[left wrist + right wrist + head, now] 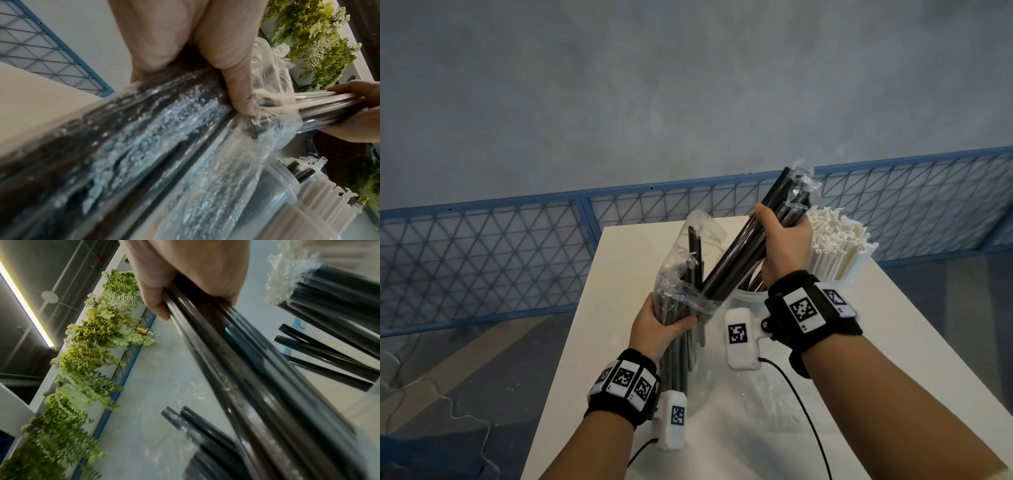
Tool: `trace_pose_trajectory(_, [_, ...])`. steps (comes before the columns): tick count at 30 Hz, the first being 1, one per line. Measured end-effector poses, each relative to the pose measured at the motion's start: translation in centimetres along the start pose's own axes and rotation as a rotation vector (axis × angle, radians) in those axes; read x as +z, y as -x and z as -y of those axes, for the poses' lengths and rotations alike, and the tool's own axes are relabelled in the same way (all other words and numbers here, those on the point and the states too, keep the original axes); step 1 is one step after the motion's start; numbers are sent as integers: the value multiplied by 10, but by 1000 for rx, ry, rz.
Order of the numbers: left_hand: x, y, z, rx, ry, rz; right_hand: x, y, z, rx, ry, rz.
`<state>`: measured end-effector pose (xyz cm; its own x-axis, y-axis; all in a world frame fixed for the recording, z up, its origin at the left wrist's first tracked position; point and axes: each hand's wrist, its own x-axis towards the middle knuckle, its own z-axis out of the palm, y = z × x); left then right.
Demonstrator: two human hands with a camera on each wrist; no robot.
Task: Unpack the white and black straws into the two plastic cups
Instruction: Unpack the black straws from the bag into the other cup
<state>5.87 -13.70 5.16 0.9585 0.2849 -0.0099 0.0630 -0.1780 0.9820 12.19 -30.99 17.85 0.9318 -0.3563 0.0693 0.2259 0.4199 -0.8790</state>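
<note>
My left hand [661,325] grips the lower part of a clear plastic bag [688,253] that holds several black straws. My right hand [786,240] is curled round a bundle of black straws [736,260] that slants up and right out of the bag's mouth. Crumpled clear plastic shows by the bundle's upper end. A clear cup [748,294] stands below the hands, partly hidden by my right wrist. White straws [835,240] fill a second cup behind my right hand. The left wrist view shows my thumb [236,73] pressed on the bag [164,146]. The right wrist view shows the bundle [246,369].
The cups stand on a white table [893,342] with its left edge close to my left arm. A blue wire-mesh fence [482,260] runs behind the table. Cables trail from both wrist cameras across the table's near part. Green plants [82,369] line a wall.
</note>
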Motion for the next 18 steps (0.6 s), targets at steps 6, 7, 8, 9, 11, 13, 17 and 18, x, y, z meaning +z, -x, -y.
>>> trace_pose_trajectory(6, [-4,-4,6,-18,15,-84,-10,-22,10,60,-188,-133])
trace_pose_trajectory(7, [-4,-4,6,-19,15,-97,-12,-24,10,74,-210,-154])
trace_pose_trajectory(8, [-3,-5,6,-20,13,-110,-14,-24,9,90,-226,-178])
trace_pose_trajectory(9, [-2,-5,5,-21,11,-124,-16,-24,9,105,-236,-204])
trace_pose_trajectory(11, [1,-7,5,-25,2,-148,-19,-22,10,116,-247,-253])
trace_pose_trajectory(13, [2,-9,4,-32,-18,-166,-21,-22,14,98,-254,-297])
trace_pose_trajectory(17, [1,-10,4,-43,-27,-219,-23,-25,24,-1,-241,-342])
trace_pose_trajectory(18, [1,-10,4,-45,-25,-224,-24,-27,26,-38,-222,-344])
